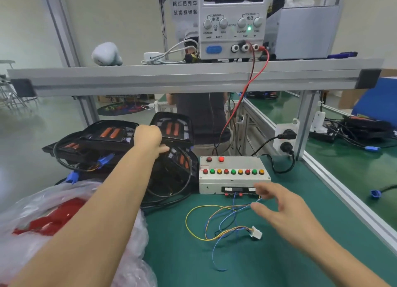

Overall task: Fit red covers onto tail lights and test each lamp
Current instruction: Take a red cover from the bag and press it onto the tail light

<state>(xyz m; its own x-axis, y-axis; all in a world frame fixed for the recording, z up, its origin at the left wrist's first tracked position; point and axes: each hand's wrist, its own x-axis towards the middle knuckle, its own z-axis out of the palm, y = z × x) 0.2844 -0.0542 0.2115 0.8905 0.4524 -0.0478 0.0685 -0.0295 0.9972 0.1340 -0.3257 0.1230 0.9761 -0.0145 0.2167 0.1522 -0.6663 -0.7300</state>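
Several black tail light housings [107,136] with orange bulbs lie piled at the far left of the green mat, cables and blue plugs trailing from them. My left hand [148,139] reaches over the pile and grips the edge of the rear housing [171,125]. Red covers [49,220] lie in a clear plastic bag at the near left, under my left forearm. My right hand [277,205] hovers open above the thin coloured test wires [217,222], just in front of the grey test box [234,175]. The wires end in a white connector [256,233].
The test box carries a row of red, green and amber buttons. A power supply [233,22] reading 12.00 V stands on the aluminium shelf [182,76] above, red and black leads running down. A socket strip [285,138] is on the right post. A person stands behind the bench.
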